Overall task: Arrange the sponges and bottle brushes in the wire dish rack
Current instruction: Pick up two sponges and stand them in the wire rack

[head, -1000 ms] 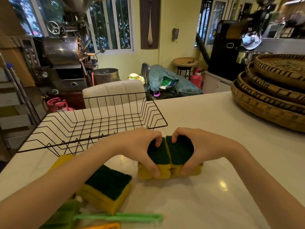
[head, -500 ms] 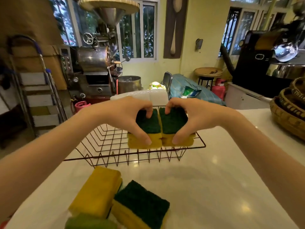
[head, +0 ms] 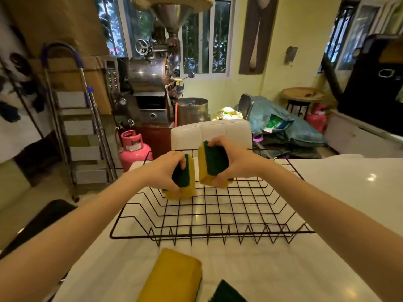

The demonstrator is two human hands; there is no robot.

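Note:
A black wire dish rack [head: 218, 216] stands on the white counter. My left hand [head: 166, 171] grips a yellow sponge with a green scouring face [head: 187, 182]; it stands on edge with its lower end on the rack's far-left floor. My right hand [head: 233, 164] holds a second yellow-and-green sponge [head: 210, 164] upright, a little above the rack floor and just right of the first. A yellow sponge [head: 172, 277] and the green corner of another sponge [head: 226, 293] lie on the counter in front of the rack. No bottle brushes are in view.
The white counter [head: 338, 225] runs to the right and toward me. A white chair back [head: 218, 131] stands just beyond the rack. A pink gas cylinder [head: 133, 149], a metal step ladder [head: 76, 118] and a roasting machine [head: 152, 79] stand on the floor behind.
Both hands lifted the two sponges off the counter and carried them forward over the rack. The sponges were pressed together; now they are apart, and the left one touches the rack floor.

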